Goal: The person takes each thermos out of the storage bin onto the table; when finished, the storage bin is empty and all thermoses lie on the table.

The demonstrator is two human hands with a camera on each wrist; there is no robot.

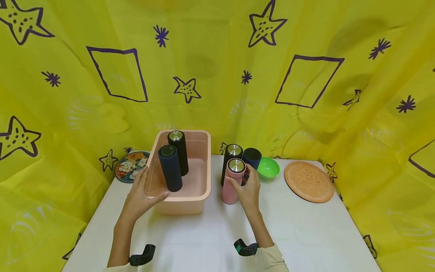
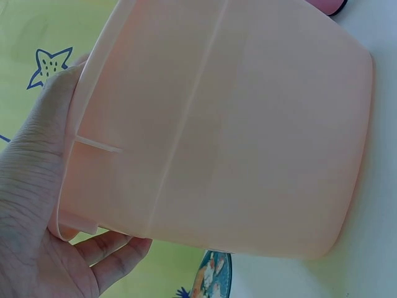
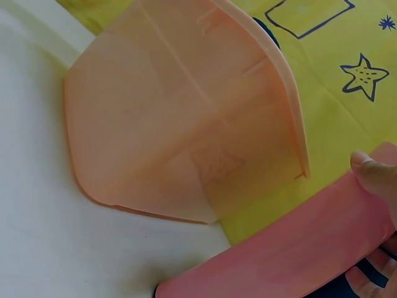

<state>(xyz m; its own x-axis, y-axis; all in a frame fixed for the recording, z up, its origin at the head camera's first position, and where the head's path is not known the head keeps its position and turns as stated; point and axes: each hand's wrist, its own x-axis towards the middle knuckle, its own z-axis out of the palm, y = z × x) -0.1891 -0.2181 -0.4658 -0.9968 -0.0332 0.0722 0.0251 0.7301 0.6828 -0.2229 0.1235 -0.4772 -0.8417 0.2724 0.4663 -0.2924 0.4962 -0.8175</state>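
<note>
My right hand grips a pink insulated bottle with a silver-topped lid around its upper part. The bottle stands upright to the right of a peach plastic bin. In the right wrist view, the thumb lies along the pink bottle. At the bin's near left corner, my left hand holds the rim, thumb along the front edge and fingers down the left side. Inside the bin stand a dark blue bottle and a black bottle with a silver top.
Behind the pink bottle stand another black bottle and a dark blue bottle, beside a green bowl. A round tan board lies at right. A patterned round plate is left of the bin. Yellow curtain encloses the white table.
</note>
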